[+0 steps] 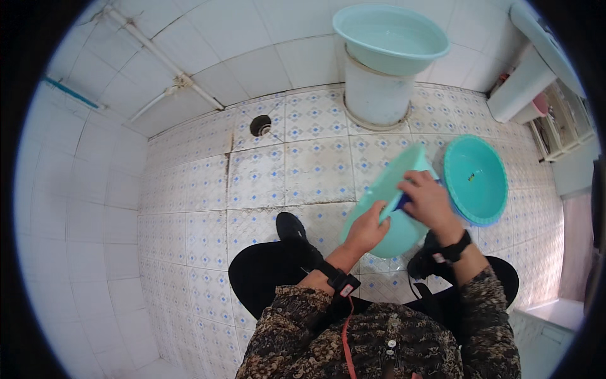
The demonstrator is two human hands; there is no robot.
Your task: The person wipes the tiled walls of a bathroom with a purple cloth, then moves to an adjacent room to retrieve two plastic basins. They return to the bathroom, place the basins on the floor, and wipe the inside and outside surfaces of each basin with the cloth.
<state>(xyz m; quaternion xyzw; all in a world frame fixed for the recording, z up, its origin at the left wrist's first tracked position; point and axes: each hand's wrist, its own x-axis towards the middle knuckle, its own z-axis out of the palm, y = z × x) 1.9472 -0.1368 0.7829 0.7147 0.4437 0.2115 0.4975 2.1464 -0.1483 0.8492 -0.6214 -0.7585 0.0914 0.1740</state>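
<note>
A light green plastic basin (402, 234) is tipped steeply on its side above the tiled floor, between my feet. My left hand (365, 230) grips its near rim, thumb on top. Against the outer side of the same basin, my right hand (430, 203) holds a small dark blue item (403, 201). Most of that item is hidden under my fingers, so I cannot tell whether it is a cloth or a brush. Just right of my right hand, a turquoise basin (478, 180) with a scalloped rim sits on the floor, a small yellow-and-dark mark on its bottom.
A pale green basin (393, 35) holding water rests on a white bucket (378, 94) by the wall. Left of it, a round drain hole (260, 125) opens in the floor. A white pipe (156, 52) runs down the wall. At right stand a pedestal (521, 85) and a rack (561, 121).
</note>
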